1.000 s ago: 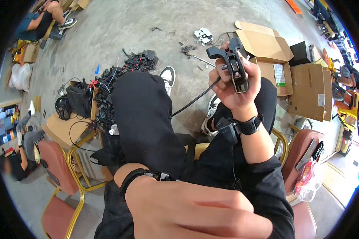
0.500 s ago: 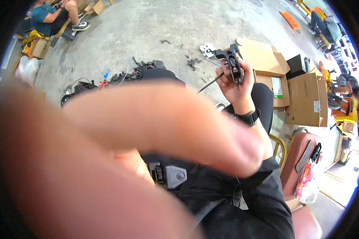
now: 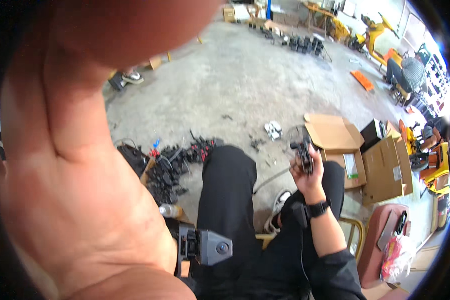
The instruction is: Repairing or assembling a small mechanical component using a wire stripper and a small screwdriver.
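My left hand fills the left side, very close and partly blurred. Its palm faces me, and the fingers stretch upward, their tips cut off or smeared at the top; nothing shows in it. A grey box with a lens sits at that wrist. Over my right knee, my right hand is closed around a small black mechanical part, much of it behind the fingers. A thin dark cable runs from near that hand toward my left knee. My right wrist wears a black strap.
Black parts lie heaped left of my knees, near a bottle. A white part lies on concrete. Cardboard boxes and a reddish padded seat stand right. A person sits farther off beside yellow frames.
My left arm has swung, so the palm now shows at the left. My right hand still holds the black part, now lower in view. The view has tilted up, showing more floor.
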{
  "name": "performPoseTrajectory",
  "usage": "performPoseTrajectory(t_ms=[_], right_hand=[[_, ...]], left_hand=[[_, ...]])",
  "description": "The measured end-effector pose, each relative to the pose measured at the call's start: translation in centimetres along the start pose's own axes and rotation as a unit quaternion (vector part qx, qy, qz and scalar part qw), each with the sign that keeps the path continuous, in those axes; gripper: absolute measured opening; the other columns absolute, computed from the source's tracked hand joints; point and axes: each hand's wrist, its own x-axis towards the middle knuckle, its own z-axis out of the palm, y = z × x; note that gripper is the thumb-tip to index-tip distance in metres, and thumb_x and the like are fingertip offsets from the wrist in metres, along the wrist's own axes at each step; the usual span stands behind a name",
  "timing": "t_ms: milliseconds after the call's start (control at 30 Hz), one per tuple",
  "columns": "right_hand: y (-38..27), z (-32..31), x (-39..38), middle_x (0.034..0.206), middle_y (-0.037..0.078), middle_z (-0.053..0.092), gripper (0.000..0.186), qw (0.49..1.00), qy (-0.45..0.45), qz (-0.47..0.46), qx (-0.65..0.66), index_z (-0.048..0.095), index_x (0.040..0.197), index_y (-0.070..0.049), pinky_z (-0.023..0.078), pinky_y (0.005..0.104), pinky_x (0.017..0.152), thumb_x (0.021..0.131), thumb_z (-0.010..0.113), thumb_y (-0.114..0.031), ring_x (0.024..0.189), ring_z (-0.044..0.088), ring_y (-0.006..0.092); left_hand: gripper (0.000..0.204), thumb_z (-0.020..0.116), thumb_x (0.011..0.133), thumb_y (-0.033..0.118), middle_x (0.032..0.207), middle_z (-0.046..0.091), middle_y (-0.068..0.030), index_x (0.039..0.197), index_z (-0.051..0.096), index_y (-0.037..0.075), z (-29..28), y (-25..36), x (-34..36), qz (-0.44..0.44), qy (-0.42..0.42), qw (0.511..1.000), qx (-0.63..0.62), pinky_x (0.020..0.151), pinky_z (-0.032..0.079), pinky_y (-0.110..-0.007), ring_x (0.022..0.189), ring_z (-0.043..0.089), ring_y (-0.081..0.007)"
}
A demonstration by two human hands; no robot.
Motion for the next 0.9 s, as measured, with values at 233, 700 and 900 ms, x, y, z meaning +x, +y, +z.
performPoseTrajectory(t_ms=[233, 700, 900], right_hand=[[0.3, 0.5, -0.8, 0.062, -0.002, 0.043, 0.032, 0.999, -0.016, 0.009, -0.036, 0.052, 0.110, -0.014, 0.031, 0.0234, 0.045, 0.084, 0.050, -0.034, 0.052, 0.039, 0.0099], [-0.2, -0.3, 1.1, 0.061, -0.002, 0.042, 0.021, 0.999, 0.013, 0.012, 0.034, 0.052, 0.085, -0.016, 0.027, 0.0228, 0.046, 0.084, 0.055, -0.037, 0.051, 0.037, 0.0105], [-2.0, -1.3, -0.1, 0.064, -0.004, 0.037, 0.064, 0.995, -0.011, -0.101, 0.004, 0.052, 0.117, -0.002, 0.027, 0.0234, 0.044, 0.085, 0.050, -0.057, 0.050, 0.030, 0.0076]], left_hand=[[0.049, 0.054, 0.085, 0.028, 0.122, 0.048, -0.0263, 0.117, 0.048, -0.009, -0.7, -3.3, 2.7, 0.063, 0.038, 0.996, 0.056, 0.084, 0.043, -0.042, 0.103, 0.050, -0.0388], [0.065, 0.048, 0.087, 0.037, 0.128, 0.043, -0.0289, 0.132, 0.036, -0.008, -3.5, 1.5, -1.7, -0.162, 0.098, 0.978, 0.092, 0.096, 0.035, -0.047, 0.120, 0.039, -0.0438], [0.031, 0.058, 0.088, 0.007, 0.104, 0.060, -0.0097, 0.117, 0.050, 0.000, -6.1, 2.8, -15.9, -0.514, 0.234, 0.801, 0.199, 0.070, 0.047, -0.025, 0.083, 0.059, -0.0138]])
